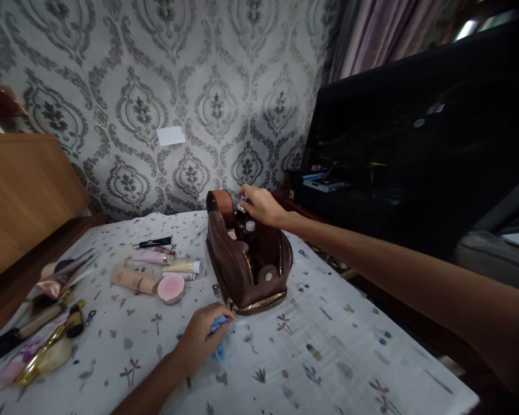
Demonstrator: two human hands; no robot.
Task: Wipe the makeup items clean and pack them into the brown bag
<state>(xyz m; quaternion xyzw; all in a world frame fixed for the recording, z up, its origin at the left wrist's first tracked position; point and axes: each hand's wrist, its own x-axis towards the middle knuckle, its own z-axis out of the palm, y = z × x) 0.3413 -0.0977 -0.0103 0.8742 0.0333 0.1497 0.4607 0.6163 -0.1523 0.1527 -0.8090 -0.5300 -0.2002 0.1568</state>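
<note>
An open brown makeup bag (229,265) with a gold zipper stands on the patterned cloth (328,346). Inside it a bottle with a white cap (250,226) shows among other items, partly hidden by the bag's walls. Over the bag's far end, my right hand (262,206) has its fingers closed around a small clear, shiny piece (241,206), whose kind I cannot make out. Just in front of the bag's near left corner, my left hand (203,337) grips a crumpled blue cloth (220,337).
Left of the bag lie a pink round compact (171,288), a beige tube (134,280), a cream tube (182,266) and a black tube (153,242). More cosmetics, including a dark brush (23,329), spread farther left. A wooden cabinet (30,196) borders the left; a large black screen (415,150) stands right.
</note>
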